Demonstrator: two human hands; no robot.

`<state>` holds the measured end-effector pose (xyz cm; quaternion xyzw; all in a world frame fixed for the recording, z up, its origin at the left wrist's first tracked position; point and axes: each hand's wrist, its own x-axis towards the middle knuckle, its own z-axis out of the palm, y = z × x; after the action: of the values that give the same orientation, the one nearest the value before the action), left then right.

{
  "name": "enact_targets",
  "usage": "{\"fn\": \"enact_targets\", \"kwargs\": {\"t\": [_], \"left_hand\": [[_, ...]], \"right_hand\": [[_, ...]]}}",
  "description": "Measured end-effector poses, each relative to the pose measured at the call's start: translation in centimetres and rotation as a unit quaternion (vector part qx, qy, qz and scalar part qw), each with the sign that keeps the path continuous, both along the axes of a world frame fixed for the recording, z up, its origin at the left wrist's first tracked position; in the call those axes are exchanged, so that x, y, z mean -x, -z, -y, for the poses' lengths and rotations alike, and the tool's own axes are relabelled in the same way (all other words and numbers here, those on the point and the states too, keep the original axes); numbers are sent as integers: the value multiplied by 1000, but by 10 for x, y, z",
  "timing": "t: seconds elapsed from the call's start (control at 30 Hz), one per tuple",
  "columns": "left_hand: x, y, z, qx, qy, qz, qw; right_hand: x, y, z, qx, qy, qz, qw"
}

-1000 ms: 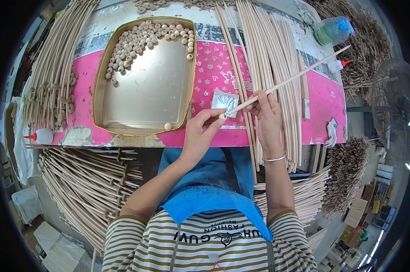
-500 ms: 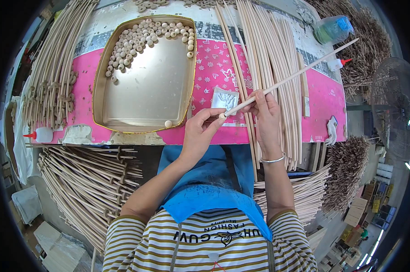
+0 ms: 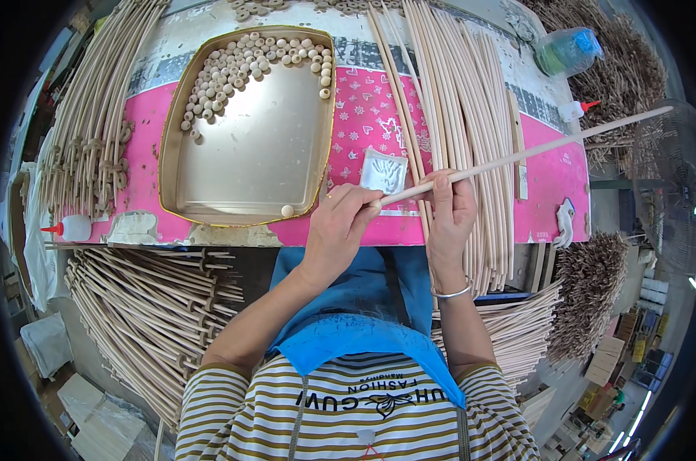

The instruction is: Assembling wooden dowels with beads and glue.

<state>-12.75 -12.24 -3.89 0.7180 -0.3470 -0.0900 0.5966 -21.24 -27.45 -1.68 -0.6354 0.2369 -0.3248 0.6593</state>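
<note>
My right hand [image 3: 449, 219] grips a long pale wooden stick [image 3: 540, 155] between thumb and fingers, some way up from its near end. The stick slants up to the far right. At its lower left end, the fingers of my left hand [image 3: 334, 229] pinch a small wooden bead [image 3: 376, 204], mostly covered by the fingertips. Stick end and bead meet there; how deep the stick sits cannot be seen. Just beyond the hands lies a small white dish [image 3: 384, 172] with shiny, clear-looking contents.
A gold-rimmed tray [image 3: 244, 173] holds many round wooden beads [image 3: 225, 73], one alone near its front. Sticks [image 3: 471, 146] lie at right, ringed sticks [image 3: 86, 154] at left. Red-capped glue bottles [image 3: 76, 227] stand on both sides. A fan [image 3: 665, 184] stands right of the table.
The stick has swung lower on its far end and moved right, its near end now against the bead. My left fingers have closed further over the bead; my right hand shifted slightly.
</note>
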Motion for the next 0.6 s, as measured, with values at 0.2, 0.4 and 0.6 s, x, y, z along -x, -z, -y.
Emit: {"fn": "enact_targets", "kwargs": {"t": [0.2,0.4,0.6], "left_hand": [[3,2,7,23,-16,-24,999],[-3,-11,23,274,6,-473,838],[-28,-24,14,222,29,-392,892]], "right_hand": [[-3,5,-14,33,54,28,998],[1,-2,-34,-24,21,6,999],[116,-97,-2,441,67,-125,886]]}}
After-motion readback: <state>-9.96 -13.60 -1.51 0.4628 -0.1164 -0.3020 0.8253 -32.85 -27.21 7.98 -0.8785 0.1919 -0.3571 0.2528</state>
